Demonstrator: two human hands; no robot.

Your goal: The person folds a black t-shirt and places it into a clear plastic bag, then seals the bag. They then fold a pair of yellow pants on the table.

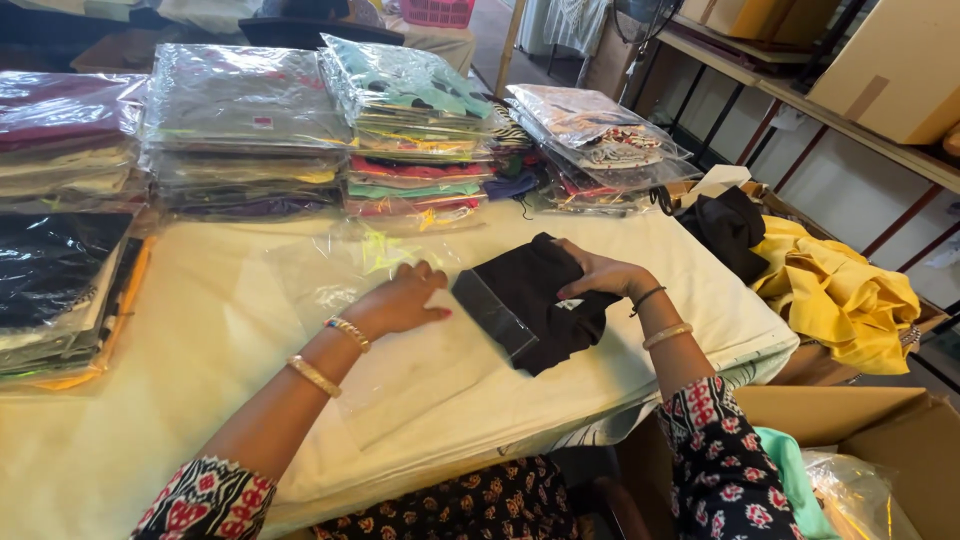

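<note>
**Both hands at the black garment and its clear bag**

Your left hand (pixel 405 298) lies palm down on the clear plastic bag (pixel 400 360), fingers spread and nearly flat, closed on nothing; the fingertips reach toward the open mouth of the bag. The bag is spread on the cream-covered counter (pixel 180 400) under and in front of that hand.

Your right hand (pixel 600 275) is curled over the folded black garment (pixel 535 300), fingers bent around its far edge and pressing down, so it grips the cloth. The garment sits between your two hands, its left end already inside the clear mouth of the bag, the rest lying under your right hand.

Beyond your hands, at the far side of the counter, stand stacks of bagged clothes (pixel 400 130). Further stacks lie well to the left of your left hand. To the right of your right hand, off the counter's edge, a yellow cloth (pixel 840 290) and a dark cloth (pixel 730 230) lie heaped. A cardboard box (pixel 880 440) sits near your right elbow.
</note>
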